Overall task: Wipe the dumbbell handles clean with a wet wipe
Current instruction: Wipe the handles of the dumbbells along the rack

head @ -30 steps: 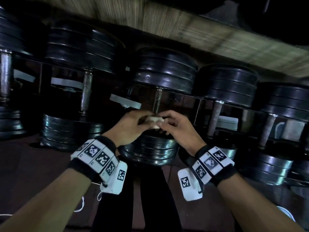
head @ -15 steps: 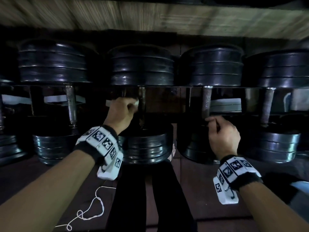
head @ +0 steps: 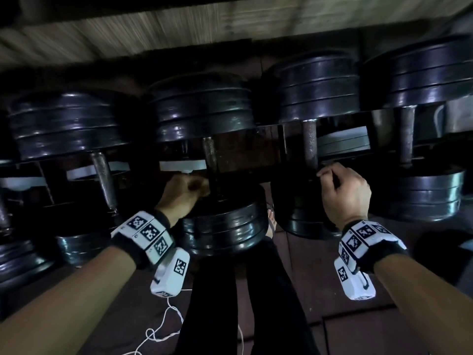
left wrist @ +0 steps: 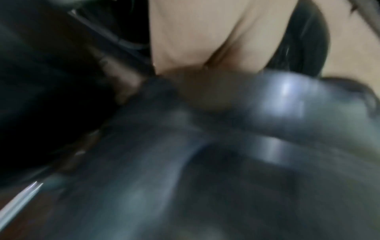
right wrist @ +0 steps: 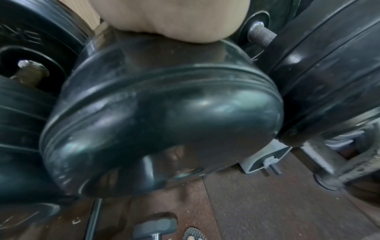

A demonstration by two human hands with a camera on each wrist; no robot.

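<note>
Dumbbell handles: four show across the middle of the head view, racked with black plates above and below. Change vs half a second back: left hand [head: 183, 192] has slid down the centre handle [head: 210, 156] from mid-height to its lower end, just above the bottom plates [head: 225, 230]. A second back both hands were together at the wipe. My read: a wiping stroke down this handle is under way, and the other handles are still to do.

Grip, left: fingers curled into a fist at the handle base. The wet wipe isn't visible now, presumably inside the fist; can't confirm. Left wrist view is blurred, no help.

Grip, right: right hand [head: 344, 193] is right of centre, fingers curled at the foot of the next handle [head: 310, 140]. Whether it actually wraps the bar I can't tell; it hasn't moved from there.

Around: dark rack crossbar [head: 245, 152] between the two handles, wood-look wall along the top, white cord [head: 163, 326] on the floor at bottom centre.

In the way: plates crowd both handle ends, so little room for the fist.
</note>
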